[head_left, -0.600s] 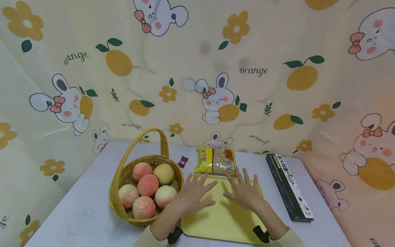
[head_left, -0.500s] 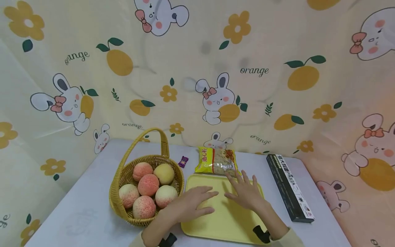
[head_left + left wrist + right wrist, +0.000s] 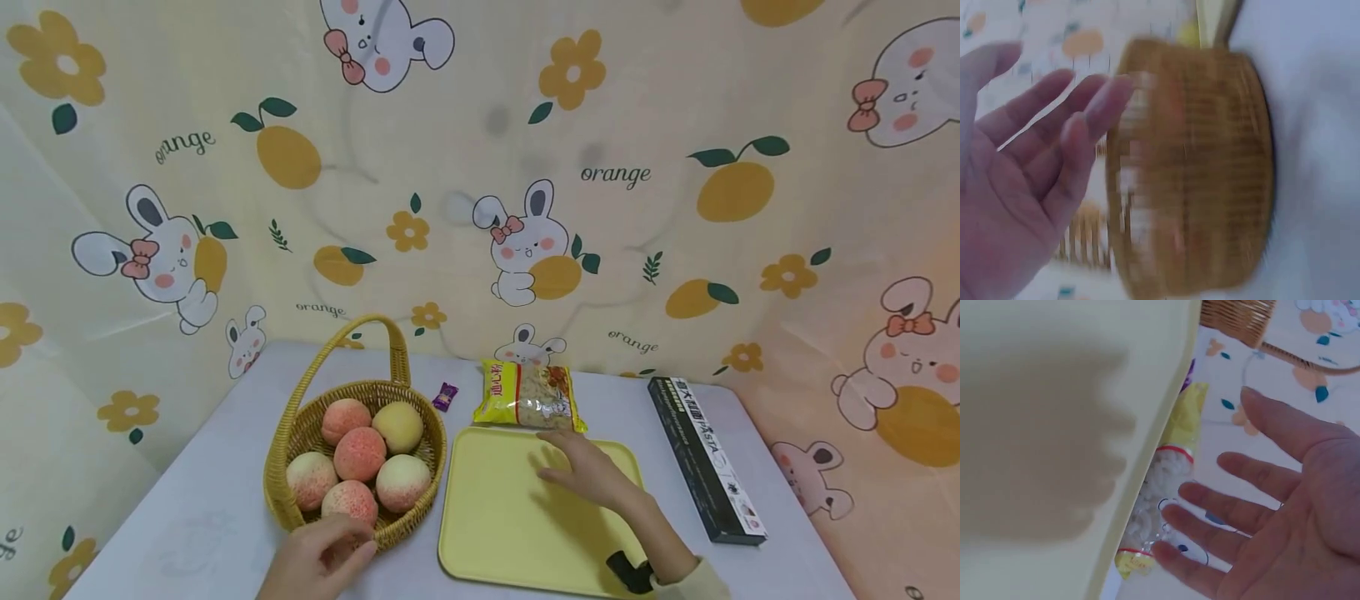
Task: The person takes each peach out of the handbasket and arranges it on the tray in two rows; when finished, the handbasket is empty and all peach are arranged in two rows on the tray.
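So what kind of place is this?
Probably an indoor corner set up for play or filming: a bunny-print backdrop rises behind a white table with a wicker basket of peaches and a yellow tray.
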Available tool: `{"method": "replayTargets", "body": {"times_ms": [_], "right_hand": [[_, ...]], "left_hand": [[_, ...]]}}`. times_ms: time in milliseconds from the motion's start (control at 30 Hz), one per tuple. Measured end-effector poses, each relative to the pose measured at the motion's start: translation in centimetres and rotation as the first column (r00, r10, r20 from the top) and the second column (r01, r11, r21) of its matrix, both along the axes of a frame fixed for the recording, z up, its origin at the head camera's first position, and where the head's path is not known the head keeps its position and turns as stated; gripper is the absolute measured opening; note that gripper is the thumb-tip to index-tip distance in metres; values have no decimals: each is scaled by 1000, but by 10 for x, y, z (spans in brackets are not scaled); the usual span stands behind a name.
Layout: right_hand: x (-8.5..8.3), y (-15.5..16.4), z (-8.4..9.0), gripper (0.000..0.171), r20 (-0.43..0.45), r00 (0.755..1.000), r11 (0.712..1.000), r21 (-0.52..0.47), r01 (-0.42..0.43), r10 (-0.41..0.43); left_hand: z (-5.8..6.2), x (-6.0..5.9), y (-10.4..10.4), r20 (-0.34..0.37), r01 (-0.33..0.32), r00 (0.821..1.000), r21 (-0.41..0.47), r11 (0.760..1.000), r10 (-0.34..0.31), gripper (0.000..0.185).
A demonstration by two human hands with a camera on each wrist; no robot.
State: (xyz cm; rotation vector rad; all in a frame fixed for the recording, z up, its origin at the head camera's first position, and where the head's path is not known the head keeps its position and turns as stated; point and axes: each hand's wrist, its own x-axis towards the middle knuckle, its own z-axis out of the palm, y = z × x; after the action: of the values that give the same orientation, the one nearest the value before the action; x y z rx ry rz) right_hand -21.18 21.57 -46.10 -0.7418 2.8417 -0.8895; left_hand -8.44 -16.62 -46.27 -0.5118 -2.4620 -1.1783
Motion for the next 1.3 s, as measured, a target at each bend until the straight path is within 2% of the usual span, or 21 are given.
{"method": "replayTargets", "body": {"times_ms": [33, 67, 100, 167, 267, 367, 400, 433, 467, 533, 633, 700, 800, 933, 1000, 1133, 1300], "right_hand": [[-2, 0, 0, 56, 19, 1000, 999, -39, -17, 18], [-4, -1, -1, 55, 37, 999, 996, -77, -35, 38], [-5, -1, -1, 56, 57, 997, 993, -111, -49, 56], [-8, -3, 0, 54, 105, 991, 981, -182, -68, 88], [-11, -8, 3, 52, 163, 977, 957, -278, -84, 134], [-14, -17, 7, 50, 186, 966, 934, -341, -110, 181], [-15, -20, 8, 50, 188, 962, 927, -356, -120, 197], [-16, -24, 10, 49, 190, 959, 920, -369, -129, 211], [-17, -28, 12, 50, 193, 956, 915, -379, -137, 223], [-19, -36, 15, 50, 195, 950, 905, -398, -153, 246], [-24, -48, 21, 48, 191, 939, 889, -419, -187, 287], [-29, -57, 24, 48, 188, 930, 880, -425, -213, 316], [-35, -69, 30, 48, 190, 922, 879, -416, -235, 337], [-41, -86, 39, 49, 205, 916, 884, -399, -245, 346], [-44, -94, 43, 48, 209, 907, 877, -404, -259, 365], [-50, -112, 48, 48, 221, 879, 855, -420, -304, 422], [-60, -138, 53, 50, 204, 865, 851, -379, -363, 459]], "left_hand": [[1, 5, -6, 63, -71, 995, -22, 997, 72, 16], [2, 10, -12, 124, -142, 981, -50, 989, 147, 14], [3, 14, -17, 174, -213, 959, -82, 974, 225, 14], [4, 18, -24, 225, -339, 904, -142, 930, 364, 18], [1, 17, -33, 180, -489, 832, -207, 847, 525, 31], [-7, 10, -39, 149, -582, 770, -235, 779, 620, 49], [-10, 7, -41, 138, -600, 760, -228, 767, 635, 57], [-13, 5, -43, 138, -602, 758, -227, 765, 638, 66], [-16, 2, -45, 137, -594, 767, -221, 774, 627, 73], [-23, -5, -51, 109, -560, 804, -197, 805, 585, 84], [-30, -14, -60, 112, -442, 877, -194, 876, 468, 97], [-34, -20, -65, 136, -376, 903, -209, 903, 407, 101], [-37, -25, -69, 153, -323, 920, -225, 919, 361, 103], [-39, -26, -70, 171, -308, 923, -206, 929, 344, 105], [-41, -25, -70, 177, -300, 927, -187, 935, 332, 104], [-44, -26, -70, 150, -289, 939, -149, 946, 310, 100], [-47, -27, -70, 128, -278, 947, -131, 952, 294, 101]]}}
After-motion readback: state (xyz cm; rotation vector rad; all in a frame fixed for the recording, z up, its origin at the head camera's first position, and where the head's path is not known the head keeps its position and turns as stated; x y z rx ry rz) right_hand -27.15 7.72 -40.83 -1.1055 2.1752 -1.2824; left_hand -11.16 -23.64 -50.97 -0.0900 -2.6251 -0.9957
